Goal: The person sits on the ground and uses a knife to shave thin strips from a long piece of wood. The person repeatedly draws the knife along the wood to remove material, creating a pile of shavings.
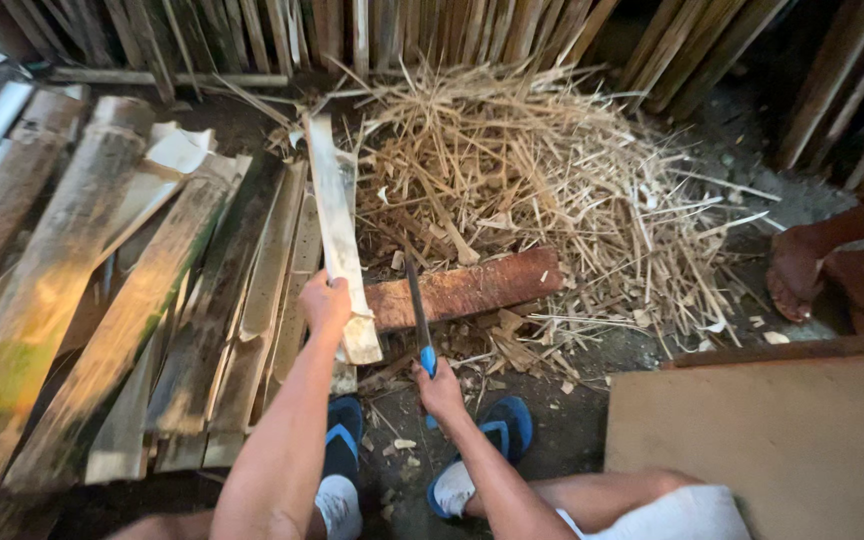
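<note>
My left hand (324,300) grips a pale split bamboo slat (337,215), which rises away from me with its near end resting on a reddish wooden block (472,285). My right hand (440,390) is closed around the blue handle of a long dark blade (415,295). The blade points away from me and lies across the block, just right of the slat. Both my feet in blue sandals (497,425) rest on the dirt ground below the hands.
Several split bamboo slats (102,300) lie stacked on the left. A heap of thin bamboo shavings (542,170) lies beyond the block. Another person's bare foot (792,270) shows at the right. A flat brown board (772,440) fills the lower right.
</note>
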